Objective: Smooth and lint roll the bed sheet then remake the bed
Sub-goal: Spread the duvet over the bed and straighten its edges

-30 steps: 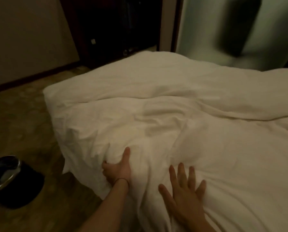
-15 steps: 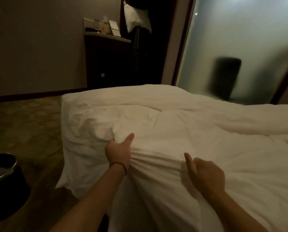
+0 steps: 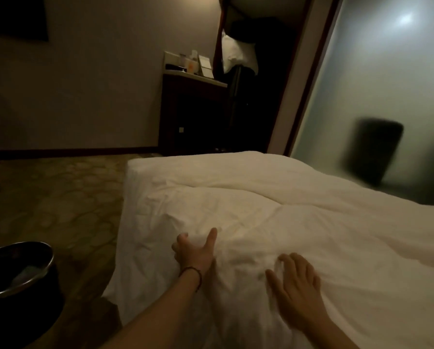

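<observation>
I am leaning over a bed [image 3: 145, 172] draped in a soft white duvet [image 3: 299, 222], its cotton cover puffy and creased into shallow folds, with one long ridge running from the far left toward the right. The duvet is filling the near and right part of the view and hanging over the bed's left edge. My left hand [image 3: 193, 253] is resting at that near left edge, thumb stretched up across the cloth; its other fingers are tucked into a fold, so I cannot tell whether they are gripping it. A thin dark band is circling that wrist. My right hand [image 3: 296, 285] is lying spread and flat on the duvet, slightly blurred. On the patterned carpet [image 3: 59, 197] at near left, a round black bin [image 3: 17, 285] with a shiny metal rim is standing. Far back, a dark wooden cabinet [image 3: 193, 117] is carrying small items on its pale surface, beside a frosted glass panel [image 3: 387, 84].
</observation>
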Available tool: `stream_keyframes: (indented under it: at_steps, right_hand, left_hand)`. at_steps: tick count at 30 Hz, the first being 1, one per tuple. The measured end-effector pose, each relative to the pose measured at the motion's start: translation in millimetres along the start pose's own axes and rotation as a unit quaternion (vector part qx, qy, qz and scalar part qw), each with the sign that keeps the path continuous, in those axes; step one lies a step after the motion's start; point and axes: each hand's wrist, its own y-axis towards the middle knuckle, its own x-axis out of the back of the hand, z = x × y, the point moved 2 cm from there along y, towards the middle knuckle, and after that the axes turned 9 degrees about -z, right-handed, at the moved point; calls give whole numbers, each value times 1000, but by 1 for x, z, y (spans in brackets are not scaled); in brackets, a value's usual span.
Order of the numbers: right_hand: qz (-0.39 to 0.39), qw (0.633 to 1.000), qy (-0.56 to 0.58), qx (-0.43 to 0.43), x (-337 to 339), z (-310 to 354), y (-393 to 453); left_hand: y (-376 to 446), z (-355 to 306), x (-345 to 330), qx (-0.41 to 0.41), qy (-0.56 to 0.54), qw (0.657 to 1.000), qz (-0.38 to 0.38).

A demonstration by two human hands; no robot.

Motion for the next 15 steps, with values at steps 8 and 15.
stream_keyframes:
  at_steps: [8,15]
  right_hand:
    - [96,990,30,95,-93,93,179]
    - [89,980,34,175,-165,131,367]
  left_hand:
    - [199,-48,-32,-79,138,987,-1]
    - [343,-55,-47,19,143,979,-144]
